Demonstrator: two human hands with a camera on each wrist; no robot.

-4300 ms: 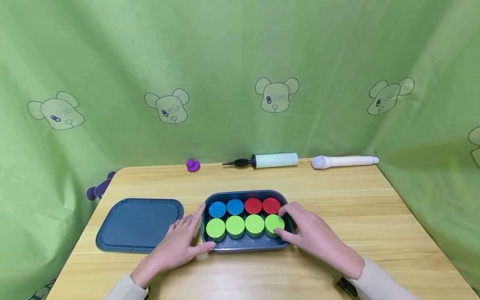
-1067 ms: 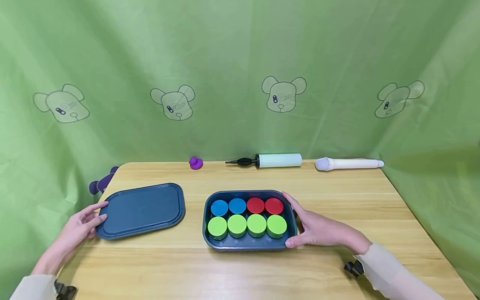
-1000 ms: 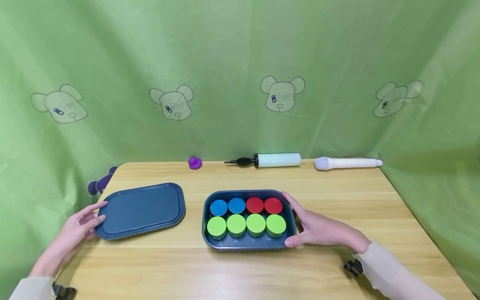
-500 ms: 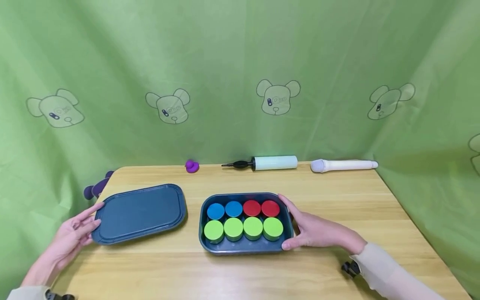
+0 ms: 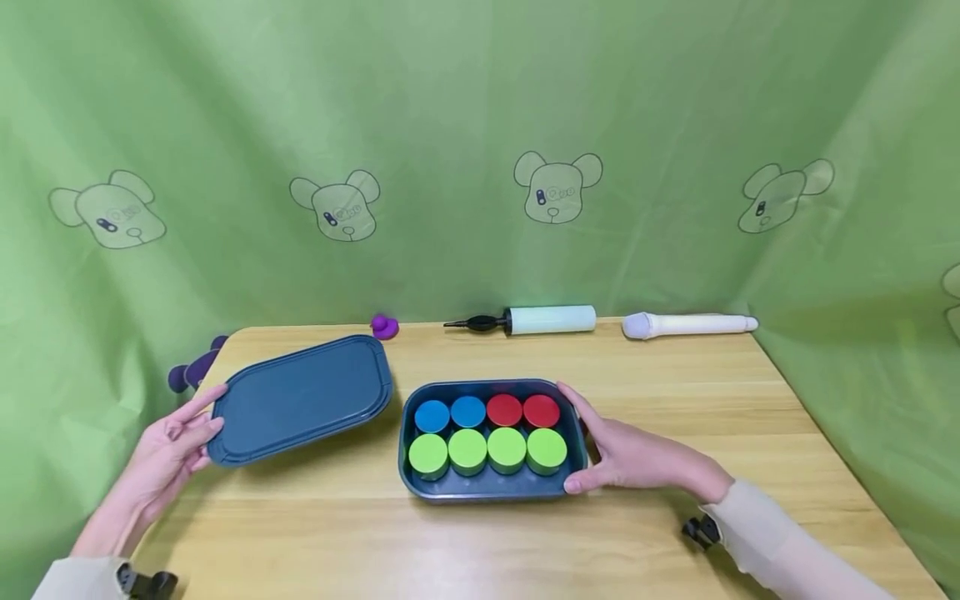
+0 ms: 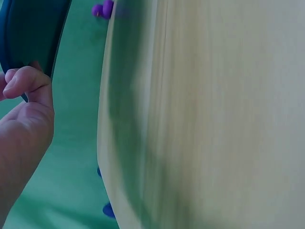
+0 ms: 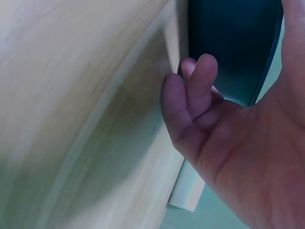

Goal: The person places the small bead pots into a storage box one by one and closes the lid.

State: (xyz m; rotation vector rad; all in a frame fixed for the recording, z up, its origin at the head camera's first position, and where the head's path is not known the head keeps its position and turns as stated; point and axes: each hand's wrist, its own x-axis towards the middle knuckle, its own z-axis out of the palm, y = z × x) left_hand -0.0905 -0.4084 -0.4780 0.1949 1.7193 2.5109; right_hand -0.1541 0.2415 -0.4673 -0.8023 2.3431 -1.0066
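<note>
My left hand (image 5: 168,454) pinches the left end of a dark blue rectangular lid (image 5: 303,400), thumb on top and fingers along the edge. The lid is tilted and raised, its shadow falling on the wood below; the left wrist view shows the lid (image 6: 35,36) clear of the table. A dark blue box (image 5: 495,492) sits mid-table, holding a back row of blue discs (image 5: 468,412) and red discs (image 5: 542,411), and a front row of several lime green cylinders (image 5: 506,450). Around the box's right end my right hand (image 5: 637,452) grips, fingers at the back corner, thumb at the front.
Along the back edge of the wooden table (image 5: 525,550) lie a purple rubber duck (image 5: 385,327), a pale hand pump (image 5: 551,320) with a black nozzle, and a white microphone-shaped object (image 5: 690,325). A green curtain (image 5: 450,100) stands behind and at both sides.
My left hand has left the box's left side, taken hold of the lid and lifted it, lately up and rightward. My right hand has gone from a green cylinder to the box's right end.
</note>
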